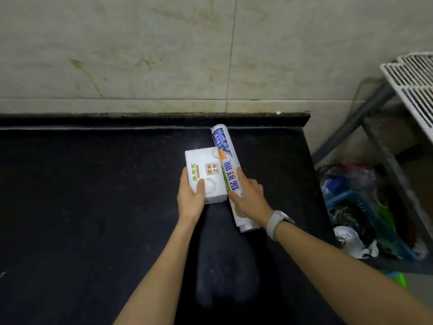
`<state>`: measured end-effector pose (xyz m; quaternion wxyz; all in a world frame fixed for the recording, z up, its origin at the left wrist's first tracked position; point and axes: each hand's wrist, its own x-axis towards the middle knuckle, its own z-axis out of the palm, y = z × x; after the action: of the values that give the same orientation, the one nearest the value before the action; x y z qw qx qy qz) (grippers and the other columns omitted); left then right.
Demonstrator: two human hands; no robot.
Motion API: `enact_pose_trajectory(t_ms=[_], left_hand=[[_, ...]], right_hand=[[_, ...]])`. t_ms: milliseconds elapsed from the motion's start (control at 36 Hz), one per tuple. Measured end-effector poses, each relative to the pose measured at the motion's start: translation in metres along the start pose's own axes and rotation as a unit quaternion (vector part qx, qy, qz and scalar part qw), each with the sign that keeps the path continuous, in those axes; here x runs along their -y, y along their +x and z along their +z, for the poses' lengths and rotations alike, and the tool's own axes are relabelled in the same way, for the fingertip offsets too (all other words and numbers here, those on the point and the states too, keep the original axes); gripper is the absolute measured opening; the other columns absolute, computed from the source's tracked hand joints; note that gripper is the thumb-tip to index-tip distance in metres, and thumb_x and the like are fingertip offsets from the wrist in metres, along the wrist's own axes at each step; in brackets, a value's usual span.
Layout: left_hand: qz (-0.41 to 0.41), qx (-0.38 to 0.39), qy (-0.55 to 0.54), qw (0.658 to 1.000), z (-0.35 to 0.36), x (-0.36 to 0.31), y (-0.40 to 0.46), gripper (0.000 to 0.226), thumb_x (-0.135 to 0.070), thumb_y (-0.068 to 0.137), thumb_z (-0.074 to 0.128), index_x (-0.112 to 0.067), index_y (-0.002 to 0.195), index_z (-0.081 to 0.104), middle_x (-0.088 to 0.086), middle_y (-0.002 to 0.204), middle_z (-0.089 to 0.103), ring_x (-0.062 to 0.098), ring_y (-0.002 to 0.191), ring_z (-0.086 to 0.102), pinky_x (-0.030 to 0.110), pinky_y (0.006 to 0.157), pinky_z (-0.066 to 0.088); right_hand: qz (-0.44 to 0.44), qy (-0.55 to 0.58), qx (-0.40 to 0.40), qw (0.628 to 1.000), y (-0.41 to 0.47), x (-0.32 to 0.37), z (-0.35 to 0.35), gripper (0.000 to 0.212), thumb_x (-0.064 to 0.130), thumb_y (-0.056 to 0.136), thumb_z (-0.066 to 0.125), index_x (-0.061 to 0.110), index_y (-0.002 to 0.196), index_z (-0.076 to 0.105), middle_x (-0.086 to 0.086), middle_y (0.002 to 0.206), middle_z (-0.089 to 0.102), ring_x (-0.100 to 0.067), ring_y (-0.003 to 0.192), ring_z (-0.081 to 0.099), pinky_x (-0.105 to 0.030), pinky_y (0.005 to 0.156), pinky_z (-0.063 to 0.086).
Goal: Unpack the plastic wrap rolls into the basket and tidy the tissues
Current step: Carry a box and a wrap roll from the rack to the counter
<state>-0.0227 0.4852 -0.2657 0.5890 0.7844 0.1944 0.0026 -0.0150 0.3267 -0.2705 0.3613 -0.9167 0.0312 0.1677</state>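
A white tissue pack (206, 170) with green and brown print lies on the black counter (93, 195). My left hand (191, 198) grips its near end, thumb on top. Right beside it, touching its right side, lies a long packaged plastic wrap roll (226, 156) with blue lettering, pointing away from me. My right hand (248, 195) is wrapped over the roll's near half and hides part of it; a white wristband sits on that wrist.
A tiled wall rises behind the counter. The counter ends at the right; below it on the floor stands a blue basket (375, 221) full of clutter, with bags around it. A white wire rack (417, 83) on a grey frame stands at the far right.
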Motion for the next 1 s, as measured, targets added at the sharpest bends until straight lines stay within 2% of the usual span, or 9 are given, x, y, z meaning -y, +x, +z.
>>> enact_pose_trajectory(t_ms=[167, 278, 389, 444, 528, 694, 778, 889, 1000], left_hand=[[-0.004, 0.055, 0.12, 0.991, 0.008, -0.004, 0.0, 0.067, -0.029, 0.099, 0.036, -0.017, 0.149, -0.007, 0.001, 0.159, 0.011, 0.021, 0.143, 0.022, 0.049, 0.115, 0.021], [-0.033, 0.075, 0.169, 0.982, 0.005, -0.007, 0.003, 0.067, -0.034, 0.099, 0.031, -0.02, 0.148, -0.011, 0.0, 0.159, 0.011, 0.024, 0.145, 0.013, 0.058, 0.115, 0.003], [-0.034, 0.078, 0.231, 0.969, -0.001, -0.014, 0.007, 0.064, -0.034, 0.096, 0.038, -0.016, 0.148, 0.005, 0.005, 0.155, 0.022, 0.032, 0.143, 0.014, 0.063, 0.112, 0.011], [-0.017, 0.055, 0.27, 0.961, -0.004, -0.021, 0.006, 0.059, -0.031, 0.093, 0.043, -0.01, 0.143, 0.021, 0.012, 0.152, 0.025, 0.034, 0.14, 0.02, 0.063, 0.109, 0.021], [0.012, 0.021, 0.284, 0.959, -0.005, -0.034, 0.0, 0.056, -0.026, 0.092, 0.048, -0.011, 0.142, 0.031, 0.015, 0.155, 0.021, 0.031, 0.142, 0.018, 0.057, 0.112, 0.02], [0.11, 0.001, 0.243, 0.964, 0.011, -0.087, -0.014, 0.042, -0.022, 0.091, 0.05, -0.012, 0.132, 0.048, 0.009, 0.146, 0.037, 0.028, 0.133, 0.035, 0.05, 0.108, 0.029], [0.182, 0.022, 0.213, 0.96, 0.036, -0.128, -0.02, 0.036, -0.018, 0.09, 0.052, -0.011, 0.125, 0.053, 0.01, 0.137, 0.047, 0.028, 0.126, 0.042, 0.044, 0.105, 0.034], [0.289, 0.061, 0.187, 0.937, 0.085, -0.196, -0.031, 0.034, -0.014, 0.089, 0.053, -0.008, 0.122, 0.056, 0.014, 0.127, 0.056, 0.031, 0.121, 0.048, 0.04, 0.102, 0.036], [0.379, 0.121, 0.163, 0.903, 0.145, -0.263, -0.052, 0.034, -0.011, 0.089, 0.054, -0.004, 0.122, 0.055, 0.017, 0.125, 0.056, 0.031, 0.122, 0.048, 0.034, 0.103, 0.032]], right_hand=[[-0.005, -0.082, 0.066, 0.994, -0.008, 0.001, 0.001, 0.069, 0.041, 0.094, 0.033, 0.029, 0.144, -0.015, -0.01, 0.157, -0.004, -0.034, 0.139, 0.011, -0.053, 0.11, 0.015], [0.009, -0.059, 0.094, 0.994, -0.007, 0.005, -0.004, 0.066, 0.037, 0.096, 0.03, 0.028, 0.143, -0.016, -0.011, 0.157, -0.011, -0.034, 0.141, 0.009, -0.052, 0.112, 0.011], [0.008, -0.041, 0.089, 0.995, -0.006, 0.002, -0.011, 0.064, 0.038, 0.095, 0.032, 0.029, 0.145, -0.007, -0.011, 0.157, -0.003, -0.035, 0.141, 0.011, -0.052, 0.113, 0.015], [0.007, -0.011, 0.082, 0.997, -0.007, 0.002, -0.015, 0.063, 0.036, 0.095, 0.035, 0.025, 0.147, 0.001, -0.011, 0.157, 0.001, -0.033, 0.142, 0.011, -0.046, 0.115, 0.015], [0.003, 0.023, 0.062, 0.998, -0.011, 0.004, -0.027, 0.059, 0.03, 0.095, 0.039, 0.018, 0.146, 0.013, -0.009, 0.157, 0.011, -0.025, 0.143, 0.012, -0.037, 0.117, 0.014], [-0.029, 0.019, -0.041, 0.999, -0.033, 0.017, -0.086, 0.041, 0.02, 0.093, 0.045, 0.011, 0.132, 0.046, -0.011, 0.138, 0.048, -0.021, 0.127, 0.045, -0.026, 0.105, 0.031], [-0.057, -0.004, -0.088, 0.994, -0.051, 0.024, -0.136, 0.034, 0.02, 0.093, 0.044, 0.013, 0.124, 0.055, -0.008, 0.126, 0.059, -0.02, 0.117, 0.053, -0.025, 0.098, 0.036], [-0.089, -0.011, -0.193, 0.977, -0.083, 0.027, -0.216, 0.028, 0.017, 0.093, 0.046, 0.012, 0.116, 0.062, -0.007, 0.118, 0.065, -0.018, 0.105, 0.06, -0.009, 0.082, 0.033], [-0.085, -0.005, -0.277, 0.957, -0.121, 0.009, -0.298, 0.027, 0.015, 0.092, 0.047, 0.011, 0.113, 0.063, -0.007, 0.116, 0.066, -0.019, 0.107, 0.059, -0.014, 0.087, 0.036]])
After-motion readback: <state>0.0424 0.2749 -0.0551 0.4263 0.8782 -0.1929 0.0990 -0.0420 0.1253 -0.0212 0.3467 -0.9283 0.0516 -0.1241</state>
